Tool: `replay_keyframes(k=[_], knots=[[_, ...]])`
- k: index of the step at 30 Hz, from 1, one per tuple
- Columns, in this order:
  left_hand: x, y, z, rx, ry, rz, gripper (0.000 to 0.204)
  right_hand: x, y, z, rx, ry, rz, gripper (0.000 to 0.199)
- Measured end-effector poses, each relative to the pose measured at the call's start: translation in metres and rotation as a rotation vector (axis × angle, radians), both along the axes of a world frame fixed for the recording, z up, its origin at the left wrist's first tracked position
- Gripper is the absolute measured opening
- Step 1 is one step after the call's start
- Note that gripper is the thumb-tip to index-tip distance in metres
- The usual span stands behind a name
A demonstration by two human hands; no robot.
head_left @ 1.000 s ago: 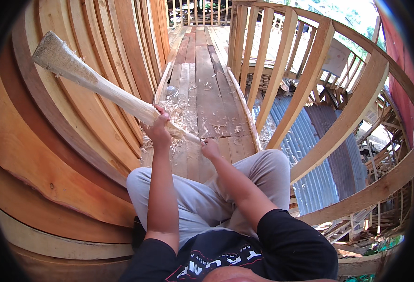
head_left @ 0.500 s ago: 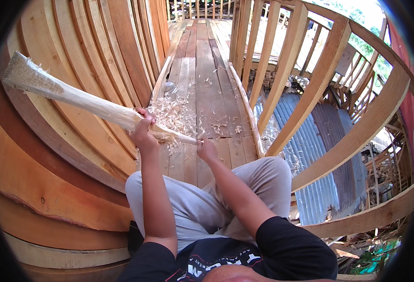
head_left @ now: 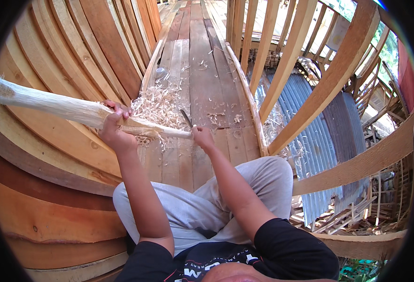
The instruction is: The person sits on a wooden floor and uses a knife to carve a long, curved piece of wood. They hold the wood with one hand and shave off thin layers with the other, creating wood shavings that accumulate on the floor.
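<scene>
A long pale carved wooden piece (head_left: pixel 61 104) slants across the left side, thick at its far left end and narrowing toward the middle. My left hand (head_left: pixel 116 128) is wrapped around it where the thick part steps down to a slimmer shaft. In my right hand (head_left: pixel 203 137) is a knife (head_left: pixel 186 118), its narrow dark blade pointing up and away from the fist. The slim tip of the wood ends right at the right-hand fingers; whether they also touch it I cannot tell. The knife's handle is hidden in the fist.
Curled wood shavings (head_left: pixel 157 105) lie on the plank floor (head_left: pixel 207 89), near a small round clear object (head_left: pixel 160 73). Upright boards (head_left: pixel 89 42) stand along the left. A slatted wooden railing (head_left: pixel 289 61) runs on the right, above corrugated metal sheets (head_left: pixel 305 136).
The wooden piece and both hands have shifted left in the picture, and the wood lies flatter. The knife blade now shows plainly above my right hand. The whole view has moved somewhat.
</scene>
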State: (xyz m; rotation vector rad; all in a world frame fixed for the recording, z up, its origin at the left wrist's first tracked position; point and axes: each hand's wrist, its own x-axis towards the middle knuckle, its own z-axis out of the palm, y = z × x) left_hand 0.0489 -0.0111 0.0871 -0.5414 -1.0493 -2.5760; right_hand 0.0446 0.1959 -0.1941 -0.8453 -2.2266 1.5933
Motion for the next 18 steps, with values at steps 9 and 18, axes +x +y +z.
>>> replay_keyframes(k=[9,18], knots=[[0.002,0.007,0.000,-0.071,0.027,0.001,0.026,0.010,0.001,0.039,-0.713,-0.082,0.129,0.030],[0.026,0.005,-0.005,-0.084,0.121,-0.039,0.023,-0.002,0.017,0.016,-1.170,-0.129,0.184,0.029]])
